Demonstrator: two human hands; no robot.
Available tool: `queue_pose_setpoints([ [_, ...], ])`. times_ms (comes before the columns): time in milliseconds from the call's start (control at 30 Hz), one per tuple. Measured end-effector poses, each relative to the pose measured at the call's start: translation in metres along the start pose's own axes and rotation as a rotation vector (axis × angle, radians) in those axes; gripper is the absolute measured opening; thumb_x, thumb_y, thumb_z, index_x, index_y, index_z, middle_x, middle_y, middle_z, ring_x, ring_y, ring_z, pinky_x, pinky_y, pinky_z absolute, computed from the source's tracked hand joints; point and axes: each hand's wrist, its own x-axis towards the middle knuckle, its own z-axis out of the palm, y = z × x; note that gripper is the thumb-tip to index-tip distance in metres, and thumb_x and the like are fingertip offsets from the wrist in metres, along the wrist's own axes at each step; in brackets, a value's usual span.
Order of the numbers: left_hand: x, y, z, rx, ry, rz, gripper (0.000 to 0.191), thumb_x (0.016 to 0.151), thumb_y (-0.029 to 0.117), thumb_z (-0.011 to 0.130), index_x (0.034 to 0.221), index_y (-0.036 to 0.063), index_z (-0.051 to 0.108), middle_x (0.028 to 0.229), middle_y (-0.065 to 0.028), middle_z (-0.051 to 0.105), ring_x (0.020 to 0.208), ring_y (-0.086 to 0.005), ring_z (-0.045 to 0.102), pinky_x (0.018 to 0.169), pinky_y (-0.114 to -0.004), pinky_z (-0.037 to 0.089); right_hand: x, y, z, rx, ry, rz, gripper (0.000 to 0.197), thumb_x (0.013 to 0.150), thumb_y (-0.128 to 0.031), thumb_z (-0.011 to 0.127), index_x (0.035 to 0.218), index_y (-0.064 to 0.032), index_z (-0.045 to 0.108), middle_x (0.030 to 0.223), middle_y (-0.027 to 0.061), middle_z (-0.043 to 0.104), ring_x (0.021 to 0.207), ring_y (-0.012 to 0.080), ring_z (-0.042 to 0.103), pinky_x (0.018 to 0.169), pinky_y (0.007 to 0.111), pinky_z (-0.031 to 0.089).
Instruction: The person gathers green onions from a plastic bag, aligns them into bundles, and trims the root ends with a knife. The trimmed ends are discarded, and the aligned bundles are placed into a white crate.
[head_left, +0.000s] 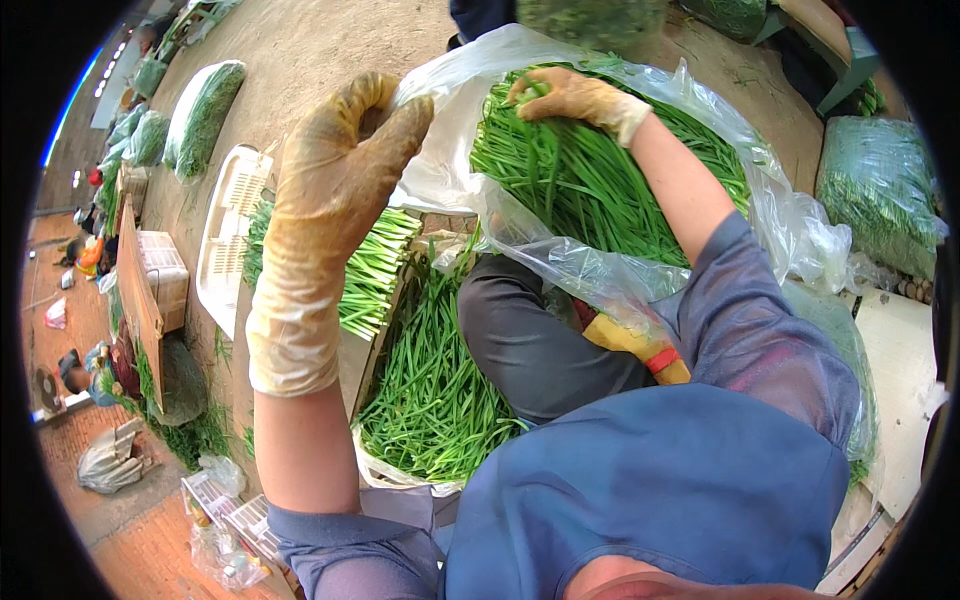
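A large clear plastic bag (450, 150) lies open before me, filled with long green leafy stalks (600, 195) that look like garlic chives. My left hand (345, 157), in a stained tan rubber glove, pinches the bag's rim between thumb and fingers at its left side. Inside the bag, my right hand (577, 101) wears a similar glove and curls around a few stalks on top of the pile. Below the bag, beside my bent knee, loose chives (442, 390) fill a white-lined container. A neat bundle with pale cut ends (371, 277) lies partly behind my left forearm.
A white plastic crate (236, 225) stands at the left, with a stuffed bag of greens (204, 120) farther off. Another full bag (877, 195) sits at the right. A wooden board (139, 300) leans near more crates. Dark-clothed legs (484, 19) show at the top, and other people appear far left.
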Motion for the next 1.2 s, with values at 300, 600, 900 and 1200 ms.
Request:
queue_pose_setpoints([
  [300,0.003,-0.008,0.02,-0.139,0.098,0.223,0.033,0.09,0.018,0.063,0.114,-0.0036,0.056,0.1,-0.0106,0.064,0.088,-0.0121,0.059,0.077,-0.026,0.048,-0.106,-0.05,-0.031,0.208,0.107,-0.132,0.039,0.078,-0.023,0.072,0.112,-0.0056,0.062,0.096,0.0012,0.061,0.088,0.0092,0.056,0.08,0.024,0.046],
  [600,-0.078,-0.011,0.113,0.433,0.111,0.301,0.037,0.077,0.043,0.074,0.064,0.0113,0.061,0.064,-0.0059,0.06,0.056,-0.0241,0.059,0.05,-0.035,0.045,-0.167,-0.064,-0.031,0.303,0.16,-0.167,0.054,0.074,-0.028,0.074,0.118,-0.0003,0.058,0.107,0.006,0.062,0.102,0.0136,0.058,0.093,0.028,0.044],
  [900,-0.042,-0.069,0.207,-0.537,-0.14,0.149,0.082,0.066,0.009,0.086,0.133,0.0016,0.039,0.117,-0.0093,0.057,0.107,-0.02,0.055,0.092,-0.032,0.048,-0.192,-0.073,-0.006,0.241,0.167,-0.232,0.043,0.078,-0.018,0.071,0.117,-0.0038,0.06,0.105,0.0025,0.061,0.1,0.0127,0.056,0.091,0.029,0.045],
  [1200,-0.079,-0.079,0.235,-0.306,-0.272,0.322,0.072,0.08,0.013,0.072,0.138,0.0073,0.03,0.134,-0.0089,0.044,0.124,-0.0217,0.043,0.107,-0.036,0.032,-0.223,-0.133,0.049,-0.542,0.391,-0.45,0.039,0.069,-0.026,0.07,0.104,-0.01,0.066,0.098,0.0129,0.065,0.094,0.0289,0.062,0.086,0.039,0.049],
])
